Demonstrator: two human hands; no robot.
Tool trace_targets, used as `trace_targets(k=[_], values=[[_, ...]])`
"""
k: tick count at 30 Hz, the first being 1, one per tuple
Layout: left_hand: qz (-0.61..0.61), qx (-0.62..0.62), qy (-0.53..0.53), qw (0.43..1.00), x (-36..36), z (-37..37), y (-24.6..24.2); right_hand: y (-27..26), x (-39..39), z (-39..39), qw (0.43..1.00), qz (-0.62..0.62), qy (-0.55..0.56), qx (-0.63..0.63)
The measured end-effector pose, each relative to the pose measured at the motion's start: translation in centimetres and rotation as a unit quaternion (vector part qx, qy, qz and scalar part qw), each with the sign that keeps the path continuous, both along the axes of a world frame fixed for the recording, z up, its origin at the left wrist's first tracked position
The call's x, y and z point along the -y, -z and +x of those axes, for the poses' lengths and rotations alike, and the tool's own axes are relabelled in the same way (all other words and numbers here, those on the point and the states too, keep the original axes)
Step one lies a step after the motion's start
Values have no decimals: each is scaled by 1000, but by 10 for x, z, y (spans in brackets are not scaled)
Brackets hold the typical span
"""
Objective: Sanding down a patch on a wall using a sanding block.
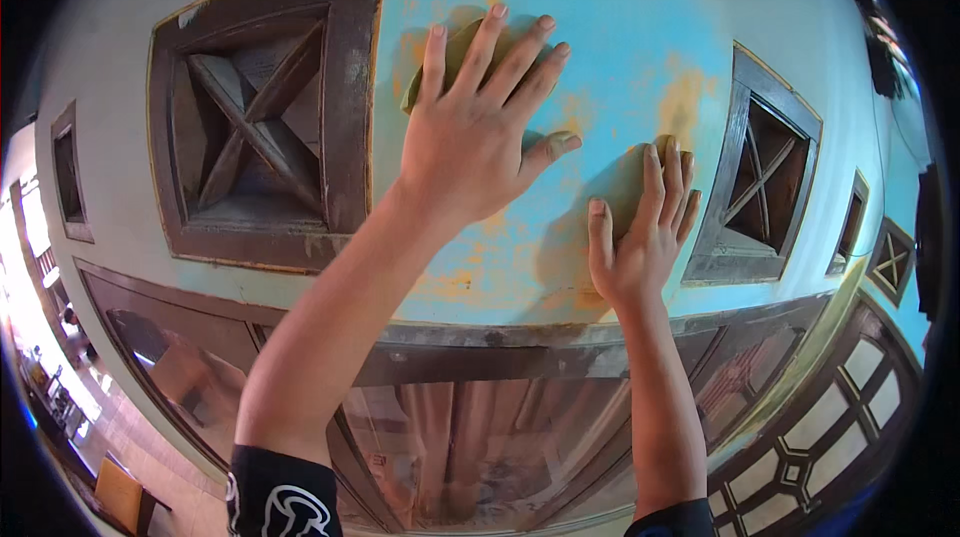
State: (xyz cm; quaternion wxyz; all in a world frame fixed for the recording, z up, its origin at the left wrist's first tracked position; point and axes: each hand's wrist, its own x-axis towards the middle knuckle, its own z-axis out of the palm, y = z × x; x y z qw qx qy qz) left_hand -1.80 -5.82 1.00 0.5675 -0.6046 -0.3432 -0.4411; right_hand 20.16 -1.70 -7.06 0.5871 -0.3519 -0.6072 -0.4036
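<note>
My left hand (476, 132) is spread against the wall, palm down and fingers apart, over a dull olive-brown sheet (461, 49), perhaps sandpaper. The sheet shows between the fingers and past their left side; the palm hides the rest. Lower right, my right hand (637, 244) rests its fingertips on the same wall, with no object visible in it. Between and around both hands, the light-blue painted wall (607, 34) has worn orange-yellow patches, some beside the right fingertips.
A dark wooden vent frame with crossed bars (349, 109) is left of my left hand; a similar frame (712, 229) stands at right. Below runs a brown wooden window frame (480, 362) with reflecting glass. A paneled door (844, 387) is lower right, a chair (118, 488) lower left.
</note>
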Motion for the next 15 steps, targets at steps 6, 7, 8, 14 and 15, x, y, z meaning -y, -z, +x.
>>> trace_targets(k=[6,7,8,14,15], values=[[55,2,-10,998,-11,-10,-58,-1,7,-1,1000,6,-16,8],[63,22,-5,998,-10,-5,-62,-2,9,2,1000,5,-15,10],[52,28,-13,998,-8,0,-54,-4,12,5,1000,14,-12,8],[28,10,-10,1000,2,15,-36,-2,17,16,1000,1,-8,-1],[40,5,-15,999,-3,17,-52,-6,17,21,1000,6,-11,4]])
